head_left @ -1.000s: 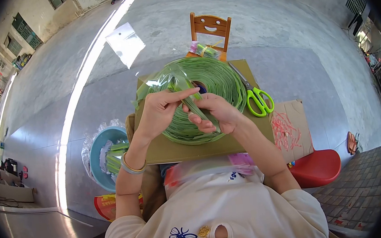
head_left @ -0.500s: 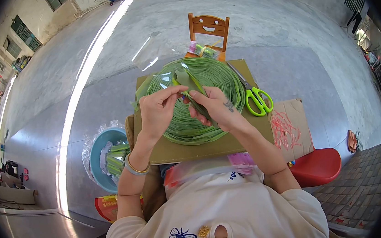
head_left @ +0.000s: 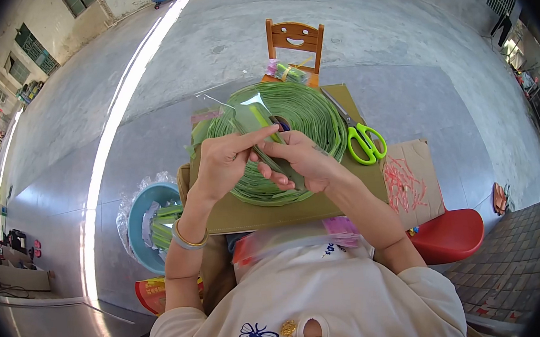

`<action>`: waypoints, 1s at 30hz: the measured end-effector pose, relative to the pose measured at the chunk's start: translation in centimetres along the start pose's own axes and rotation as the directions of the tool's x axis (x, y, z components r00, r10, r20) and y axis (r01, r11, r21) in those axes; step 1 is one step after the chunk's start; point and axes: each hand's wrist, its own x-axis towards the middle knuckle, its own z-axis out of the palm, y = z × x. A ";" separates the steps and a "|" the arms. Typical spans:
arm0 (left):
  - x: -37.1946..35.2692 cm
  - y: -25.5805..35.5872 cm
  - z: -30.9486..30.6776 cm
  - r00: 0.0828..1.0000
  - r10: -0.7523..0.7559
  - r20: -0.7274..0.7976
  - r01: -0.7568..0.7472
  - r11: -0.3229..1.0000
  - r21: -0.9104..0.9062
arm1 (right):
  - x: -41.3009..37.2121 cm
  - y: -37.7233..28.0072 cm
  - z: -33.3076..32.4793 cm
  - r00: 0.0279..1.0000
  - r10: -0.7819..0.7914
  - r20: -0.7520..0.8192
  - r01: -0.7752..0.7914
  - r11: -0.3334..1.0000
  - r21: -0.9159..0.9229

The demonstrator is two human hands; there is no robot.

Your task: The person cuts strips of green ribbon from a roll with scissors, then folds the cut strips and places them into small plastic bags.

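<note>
A large coil of green plastic-looking strip (head_left: 317, 115) lies flat on the table. Above its middle, both hands hold a shiny, partly clear strip with green on it (head_left: 253, 110), its upper end sticking up away from me. My left hand (head_left: 223, 163) has its index finger laid across the strip, pressing near my right fingers. The lower part of the strip is gripped by my right hand (head_left: 301, 159), thumb on top and fingers curled beneath. Green scissors (head_left: 365, 143) lie to the right of the coil, blades pointing away.
The olive table (head_left: 275, 218) bears the coil. Red string pieces (head_left: 404, 181) lie on cardboard (head_left: 422, 160) over a red chair (head_left: 449, 237). A blue basin (head_left: 136, 230) with green bundles stands left. Behind the table is a wooden chair (head_left: 296, 34) with a wrapped bundle (head_left: 290, 72).
My left hand has shifted slightly, its index finger now extended over the strip. The clear film has swung from the upper left to stand nearer the hands. My right hand has turned slightly.
</note>
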 end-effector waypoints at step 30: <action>0.5 0.3 0.4 0.979 -0.206 0.008 0.167 0.773 -0.612 | 0.0 0.6 -0.1 0.984 -0.145 -0.099 0.137 0.987 -0.084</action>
